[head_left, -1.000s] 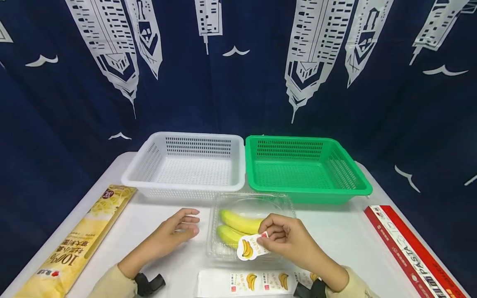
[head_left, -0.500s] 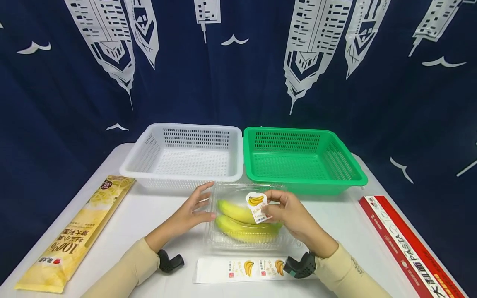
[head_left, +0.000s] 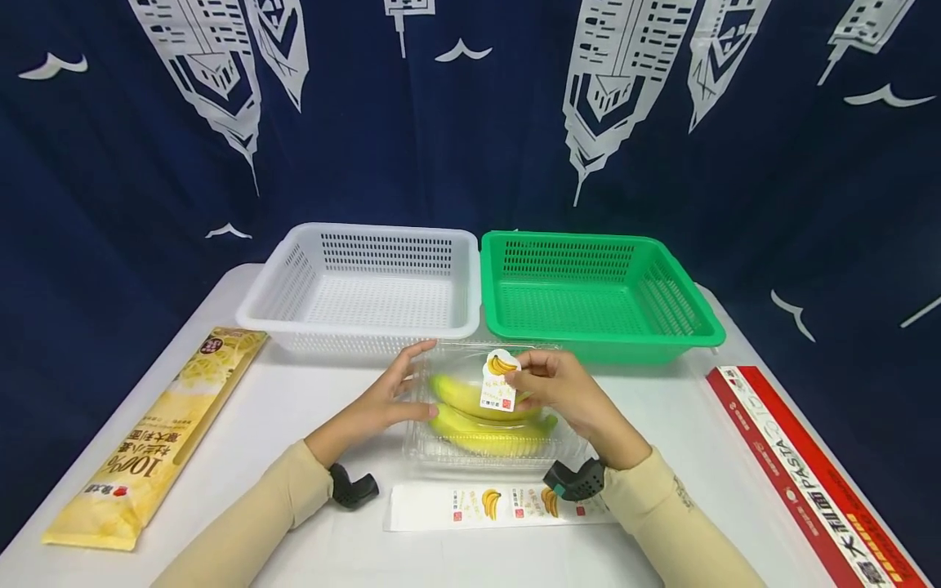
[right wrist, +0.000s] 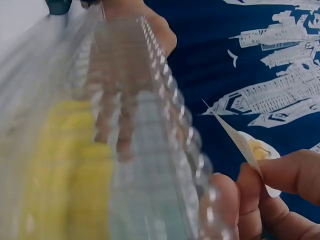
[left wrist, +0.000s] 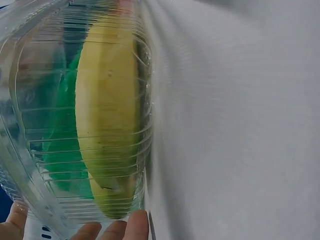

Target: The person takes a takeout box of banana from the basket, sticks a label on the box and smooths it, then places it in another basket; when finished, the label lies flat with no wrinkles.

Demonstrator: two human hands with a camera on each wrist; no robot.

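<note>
A clear plastic clamshell box [head_left: 488, 462] holding yellow bananas [head_left: 492, 441] sits on the white table. My left hand [head_left: 382, 400] touches its left side, thumb towards the front, other fingers further back; the left wrist view catches its fingertips [left wrist: 137, 225] against the plastic. Between thumb and fingers of my right hand [head_left: 562, 392], over the lid, is a white label [head_left: 500, 380] printed with bananas. The right wrist view has this label [right wrist: 242, 142] nearly edge-on, apart from the box. A strip of similar labels [head_left: 426, 508] lies flat in front of the box.
Behind the box stand a white basket [head_left: 360, 327] and a green basket [head_left: 603, 331], side by side. A yellow pasta packet [head_left: 158, 441] lies along the left table edge. On the right is a long red and white pasta box [head_left: 801, 474]. A dark printed curtain [head_left: 412, 147] hangs behind.
My left hand has moved right and forward to the box's side. My right hand has raised the label over the lid and turned it so the printed bananas are uppermost. The head view has tilted down.
</note>
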